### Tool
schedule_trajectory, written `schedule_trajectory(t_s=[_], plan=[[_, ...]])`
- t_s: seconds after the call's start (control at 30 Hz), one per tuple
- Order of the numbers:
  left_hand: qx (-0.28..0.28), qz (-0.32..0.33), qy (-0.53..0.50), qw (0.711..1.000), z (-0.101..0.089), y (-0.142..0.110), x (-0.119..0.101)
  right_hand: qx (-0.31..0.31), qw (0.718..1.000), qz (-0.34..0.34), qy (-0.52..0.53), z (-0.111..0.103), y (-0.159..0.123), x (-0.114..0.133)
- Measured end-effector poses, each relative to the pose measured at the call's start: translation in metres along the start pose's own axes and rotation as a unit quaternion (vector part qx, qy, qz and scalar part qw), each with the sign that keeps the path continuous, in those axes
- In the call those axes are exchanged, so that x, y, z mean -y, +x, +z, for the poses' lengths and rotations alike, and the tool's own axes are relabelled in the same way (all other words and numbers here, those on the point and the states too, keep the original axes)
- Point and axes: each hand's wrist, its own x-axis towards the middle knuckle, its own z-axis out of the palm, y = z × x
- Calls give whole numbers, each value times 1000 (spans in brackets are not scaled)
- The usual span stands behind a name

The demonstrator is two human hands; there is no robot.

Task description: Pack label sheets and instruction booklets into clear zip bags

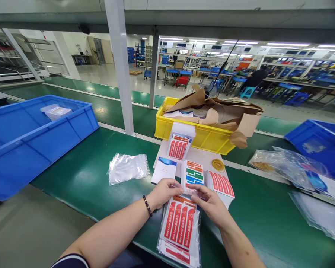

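Left fingers and right fingers pinch a clear bag pointing lengthwise forward.

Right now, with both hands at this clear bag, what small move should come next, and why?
Probably run the right hand along the top edge of the clear bag while the left hand steadies it: both hands are at that edge, and red-printed sheets appear to lie inside.

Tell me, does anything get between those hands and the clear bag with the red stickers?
Nothing visible does. The left hand and right hand both grip the clear bag at its top edge. The multicoloured sticker sheets lie just beyond the fingers, not in between.
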Motion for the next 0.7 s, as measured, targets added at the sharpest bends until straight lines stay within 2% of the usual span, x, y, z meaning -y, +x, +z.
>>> schedule_trajectory(t_s=[0.1,0.23,0.33,0.5,0.63,0.7], plan=[[-32,-2,28,999,0,1,1,-2,999,23,36,1,1,-2],[-34,30,76,996,1,0,1,-4,998,24,51,4,2,-4],[-36,43,102,993,2,-1,0,-20,1000,-5,4,6,3,-3],[-15,21,116,993,4,-2,3,-23,994,-51,-96,15,2,4],[-2,24,171,985,4,-1,6,-29,974,-106,-198,20,1,6],[2,53,225,973,2,-2,3,-27,961,-132,-240,18,2,3]])
